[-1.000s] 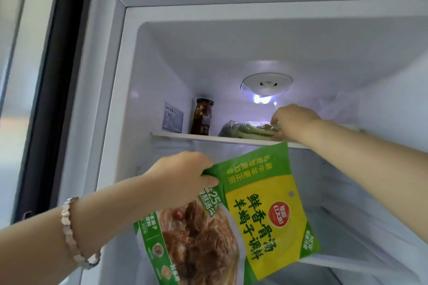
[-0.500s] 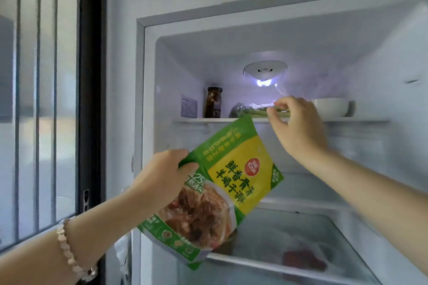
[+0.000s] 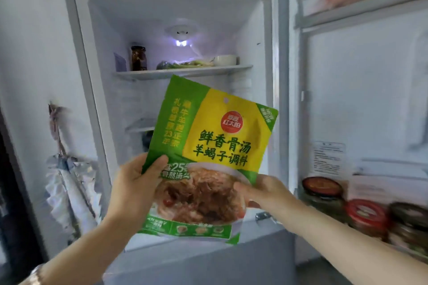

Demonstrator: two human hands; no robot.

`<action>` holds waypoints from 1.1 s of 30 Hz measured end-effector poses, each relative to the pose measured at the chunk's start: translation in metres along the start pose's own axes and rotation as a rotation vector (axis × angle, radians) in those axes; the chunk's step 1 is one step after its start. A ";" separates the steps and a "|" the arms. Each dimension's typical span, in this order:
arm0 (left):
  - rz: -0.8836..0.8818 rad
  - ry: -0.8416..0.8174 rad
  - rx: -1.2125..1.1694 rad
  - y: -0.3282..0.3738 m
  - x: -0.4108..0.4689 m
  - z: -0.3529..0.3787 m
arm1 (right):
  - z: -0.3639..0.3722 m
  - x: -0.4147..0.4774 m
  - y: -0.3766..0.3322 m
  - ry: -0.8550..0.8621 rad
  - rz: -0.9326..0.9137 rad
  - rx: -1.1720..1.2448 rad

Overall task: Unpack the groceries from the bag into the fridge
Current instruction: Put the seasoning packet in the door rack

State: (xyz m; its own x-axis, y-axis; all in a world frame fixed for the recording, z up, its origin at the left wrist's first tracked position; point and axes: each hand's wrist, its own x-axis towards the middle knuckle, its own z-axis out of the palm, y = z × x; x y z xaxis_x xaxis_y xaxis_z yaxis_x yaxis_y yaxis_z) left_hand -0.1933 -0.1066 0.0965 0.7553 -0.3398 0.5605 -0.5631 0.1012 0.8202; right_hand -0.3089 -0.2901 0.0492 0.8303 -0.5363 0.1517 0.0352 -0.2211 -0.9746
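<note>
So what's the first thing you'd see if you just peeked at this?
The big green and yellow food packet, right in the middle, held by the left hand and the right hand in front of the open fridge. Behind it a light glows at the back above the top shelf, and jars with red lids sit in the door at the lower right.

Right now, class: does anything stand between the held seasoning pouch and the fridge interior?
Nothing visible does. The left hand and right hand hold the pouch before the open fridge, door swung aside. The top shelf holds a jar, greens and bowl.
</note>
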 end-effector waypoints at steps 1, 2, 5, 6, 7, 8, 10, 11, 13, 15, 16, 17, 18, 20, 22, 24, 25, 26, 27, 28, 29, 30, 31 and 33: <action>-0.009 -0.033 -0.041 0.004 -0.010 0.011 | -0.010 -0.017 0.002 0.029 -0.025 -0.016; -0.018 -0.064 -0.079 0.006 -0.018 0.022 | -0.020 -0.032 0.002 0.071 -0.052 -0.022; -0.047 -0.197 -0.188 0.016 -0.046 0.062 | -0.060 -0.079 0.003 0.241 -0.131 -0.043; -0.059 -0.256 -0.211 0.019 -0.055 0.076 | -0.075 -0.094 0.003 0.308 -0.146 -0.041; -0.080 -0.316 -0.220 0.023 -0.065 0.091 | -0.091 -0.111 0.001 0.376 -0.152 -0.050; -0.106 -0.378 -0.206 0.025 -0.074 0.106 | -0.109 -0.128 0.002 0.436 -0.167 -0.088; -0.118 -0.505 -0.134 0.030 -0.094 0.137 | -0.144 -0.160 0.003 0.543 -0.198 -0.188; -0.096 -0.569 -0.097 0.033 -0.103 0.152 | -0.162 -0.178 0.003 0.592 -0.201 -0.242; -0.019 -0.654 -0.005 0.040 -0.123 0.181 | -0.203 -0.209 0.007 0.679 -0.206 -0.349; 0.077 -0.663 0.019 0.051 -0.143 0.209 | -0.247 -0.238 0.011 0.737 -0.217 -0.425; 0.127 -0.655 0.032 0.056 -0.153 0.224 | -0.268 -0.250 0.010 0.766 -0.234 -0.458; 0.176 -0.636 0.052 0.061 -0.163 0.240 | -0.289 -0.261 0.009 0.802 -0.251 -0.480; 0.219 -0.617 0.089 0.063 -0.172 0.257 | -0.308 -0.270 0.006 0.837 -0.284 -0.506; 0.319 -0.595 0.209 0.067 -0.190 0.289 | -0.340 -0.282 -0.001 0.905 -0.367 -0.580; 0.486 -0.606 0.333 0.072 -0.204 0.316 | -0.366 -0.288 -0.010 0.940 -0.447 -0.629; 0.660 -0.672 0.464 0.075 -0.213 0.343 | -0.387 -0.291 -0.017 0.946 -0.505 -0.708; 0.746 -0.696 0.548 0.075 -0.216 0.355 | -0.396 -0.290 -0.018 0.936 -0.544 -0.734; 0.781 -0.757 0.621 0.077 -0.219 0.367 | -0.403 -0.288 -0.018 0.924 -0.577 -0.751; 0.783 -0.790 0.674 0.079 -0.222 0.378 | -0.409 -0.286 -0.016 0.909 -0.608 -0.770; 0.748 -0.813 0.722 0.081 -0.224 0.388 | -0.413 -0.284 -0.014 0.895 -0.623 -0.793; 0.687 -0.835 0.760 0.084 -0.225 0.396 | -0.416 -0.282 -0.010 0.877 -0.623 -0.813; 0.634 -0.852 0.784 0.088 -0.224 0.403 | -0.418 -0.280 -0.006 0.860 -0.620 -0.827; 0.615 -0.864 0.787 0.092 -0.223 0.409 | -0.421 -0.279 -0.002 0.851 -0.624 -0.842; 0.649 -0.910 0.840 0.097 -0.225 0.420 | -0.423 -0.277 0.005 0.864 -0.661 -0.873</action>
State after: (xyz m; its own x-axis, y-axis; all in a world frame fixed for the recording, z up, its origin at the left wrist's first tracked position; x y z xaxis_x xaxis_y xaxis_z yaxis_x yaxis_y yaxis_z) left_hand -0.5587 -0.4132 0.0019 -0.0116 -0.9619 0.2732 -0.9988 -0.0017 -0.0483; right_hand -0.7743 -0.4872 0.0722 0.1829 -0.3906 0.9022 -0.3386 -0.8866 -0.3152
